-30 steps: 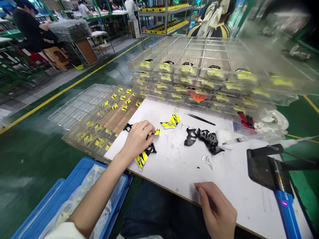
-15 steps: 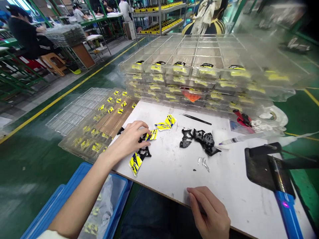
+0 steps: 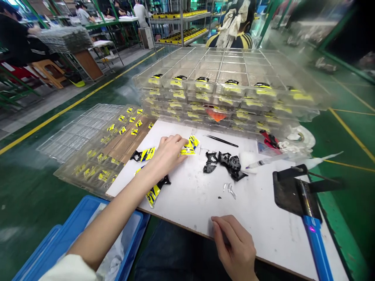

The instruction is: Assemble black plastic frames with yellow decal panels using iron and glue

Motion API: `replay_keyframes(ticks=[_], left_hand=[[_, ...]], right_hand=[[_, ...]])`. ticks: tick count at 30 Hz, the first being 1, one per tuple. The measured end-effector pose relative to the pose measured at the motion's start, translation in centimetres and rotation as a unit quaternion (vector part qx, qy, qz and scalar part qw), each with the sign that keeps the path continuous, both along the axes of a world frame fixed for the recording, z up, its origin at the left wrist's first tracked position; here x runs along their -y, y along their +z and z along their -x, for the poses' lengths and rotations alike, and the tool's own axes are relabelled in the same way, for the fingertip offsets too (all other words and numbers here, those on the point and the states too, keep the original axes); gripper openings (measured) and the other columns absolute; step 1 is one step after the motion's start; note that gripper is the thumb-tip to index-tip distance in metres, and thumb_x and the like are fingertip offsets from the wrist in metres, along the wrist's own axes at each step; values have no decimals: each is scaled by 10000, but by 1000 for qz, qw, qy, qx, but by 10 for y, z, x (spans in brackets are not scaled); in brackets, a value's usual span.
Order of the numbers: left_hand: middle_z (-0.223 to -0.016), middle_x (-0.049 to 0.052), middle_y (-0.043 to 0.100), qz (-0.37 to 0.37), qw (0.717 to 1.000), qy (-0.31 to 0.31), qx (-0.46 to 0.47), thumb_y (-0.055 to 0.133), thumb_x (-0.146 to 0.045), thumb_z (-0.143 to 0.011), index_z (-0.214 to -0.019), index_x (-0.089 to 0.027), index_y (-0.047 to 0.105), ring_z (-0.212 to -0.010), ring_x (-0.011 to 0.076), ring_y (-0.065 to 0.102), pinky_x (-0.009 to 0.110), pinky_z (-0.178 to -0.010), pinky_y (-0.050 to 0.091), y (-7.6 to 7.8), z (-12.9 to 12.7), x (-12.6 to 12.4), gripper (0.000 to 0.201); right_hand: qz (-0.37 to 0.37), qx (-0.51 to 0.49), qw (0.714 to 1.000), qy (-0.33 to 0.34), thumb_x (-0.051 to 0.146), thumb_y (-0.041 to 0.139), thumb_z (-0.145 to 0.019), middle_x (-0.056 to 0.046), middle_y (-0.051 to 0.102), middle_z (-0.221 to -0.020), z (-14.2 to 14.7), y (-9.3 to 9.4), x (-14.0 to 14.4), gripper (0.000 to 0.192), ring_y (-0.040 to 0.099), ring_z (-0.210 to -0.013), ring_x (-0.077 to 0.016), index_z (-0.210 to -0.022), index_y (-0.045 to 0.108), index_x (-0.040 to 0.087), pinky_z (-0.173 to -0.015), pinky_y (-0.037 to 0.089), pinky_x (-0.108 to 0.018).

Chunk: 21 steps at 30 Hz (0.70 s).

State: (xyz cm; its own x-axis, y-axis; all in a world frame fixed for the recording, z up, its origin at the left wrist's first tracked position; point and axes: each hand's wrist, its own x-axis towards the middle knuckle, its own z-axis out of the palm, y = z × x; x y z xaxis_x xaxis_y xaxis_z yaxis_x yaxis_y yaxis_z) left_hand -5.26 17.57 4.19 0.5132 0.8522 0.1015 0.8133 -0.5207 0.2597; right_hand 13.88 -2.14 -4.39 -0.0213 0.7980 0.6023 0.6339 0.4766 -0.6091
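Note:
My left hand point(image 3: 168, 153) reaches across the white worktop point(image 3: 263, 218), its fingertips closed on a yellow printed piece point(image 3: 191, 145). Behind its wrist lie a black-and-yellow part point(image 3: 145, 154) and another point(image 3: 154, 194) near the table's front edge. My right hand point(image 3: 234, 244) rests on the front edge, fingers loosely bent, holding nothing. A heap of black plastic parts point(image 3: 227, 162) lies at mid-table, right of my left hand. Small clear bits point(image 3: 229, 189) lie in front of that heap.
Stacked clear trays point(image 3: 222, 84) holding yellow parts stand behind the worktop. More trays point(image 3: 96, 144) lie at left and a blue crate point(image 3: 64, 238) below. Tweezers point(image 3: 222, 141), a syringe point(image 3: 266, 160), red cutters point(image 3: 271, 139) and a blue-handled tool point(image 3: 315, 238) lie at right. People sit far left.
My left hand moved from the parts at the near left up and right to the yellow pieces, leaving a black-and-yellow part behind. My right hand slid slightly left along the edge.

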Motion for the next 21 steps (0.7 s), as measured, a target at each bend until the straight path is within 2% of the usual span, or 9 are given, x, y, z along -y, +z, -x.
replay_keyframes(ticks=[1, 3, 6, 7, 9, 12, 14, 16, 21], left_hand=[[-1219, 131, 639, 2, 999, -2, 33, 663, -234, -917, -1258, -156, 600, -1144, 300, 592, 451, -1018, 397, 6, 2, 13, 355], [-1189, 96, 641, 49, 973, 11, 226, 670, -316, -912, -1245, -186, 620, -1087, 257, 610, 367, -952, 439, 12, 4, 45, 361], [-960, 44, 676, 270, 876, 15, 398, 491, -350, -990, -1063, -189, 700, -857, 193, 630, 286, -787, 465, 2, 0, 92, 274], [-867, 34, 664, 344, 841, 19, 417, 446, -377, -1005, -975, -176, 714, -781, 181, 618, 277, -743, 461, -6, -4, 105, 337], [-779, 17, 627, 421, 793, 56, 436, 447, -400, -998, -945, -161, 718, -712, 164, 582, 262, -689, 438, -24, -12, 121, 365], [-713, -15, 568, 426, 769, 130, 458, 546, -408, -949, -958, -157, 709, -625, 133, 504, 238, -602, 376, -47, -24, 131, 299], [-693, -27, 548, 390, 764, 167, 487, 607, -395, -916, -937, -161, 694, -623, 126, 478, 227, -592, 364, -56, -29, 134, 250], [-705, -24, 566, 343, 756, 192, 524, 641, -367, -893, -916, -163, 680, -656, 129, 486, 217, -613, 385, -61, -30, 138, 208], [-748, -9, 618, 294, 739, 199, 573, 660, -297, -887, -932, -164, 681, -677, 135, 524, 216, -624, 422, -66, -28, 145, 142]], right_hand=[[2, -6, 1000, 2, 6, 564, -934, -46, 638, -752, 0, 0, 1, 199, 605, -632, -157, -1025, 634, 168, -547, 484, -263], [34, -35, 999, 7, 36, 554, -955, -32, 635, -750, 0, 3, 3, 174, 606, -632, -148, -999, 638, 182, -550, 478, -252], [107, -92, 990, 0, 99, 529, -997, -5, 650, -763, -5, 15, -1, 169, 631, -659, -134, -937, 639, 213, -584, 488, -236], [113, -96, 989, -9, 112, 528, -1003, -1, 661, -776, -8, 22, -5, 172, 642, -682, -134, -927, 639, 219, -606, 494, -234], [91, -66, 993, -21, 122, 545, -1001, -4, 682, -815, -13, 36, -22, 155, 655, -727, -141, -938, 647, 221, -652, 502, -242], [72, 36, 997, -23, 145, 543, -1002, -43, 682, -886, -19, 50, -60, 143, 654, -792, -177, -1012, 679, 189, -718, 526, -292], [87, 156, 983, -32, 143, 520, -995, -97, 680, -979, -19, 50, -87, 188, 650, -905, -245, -1054, 698, 152, -778, 544, -367], [106, 209, 972, -30, 118, 530, -965, -155, 663, -1052, -16, 44, -106, 210, 633, -946, -301, -1079, 705, 103, -792, 550, -435], [123, 254, 959, -7, 117, 544, -951, -187, 648, -1060, -5, 30, -104, 237, 595, -965, -351, -1123, 701, 71, -813, 533, -521]])
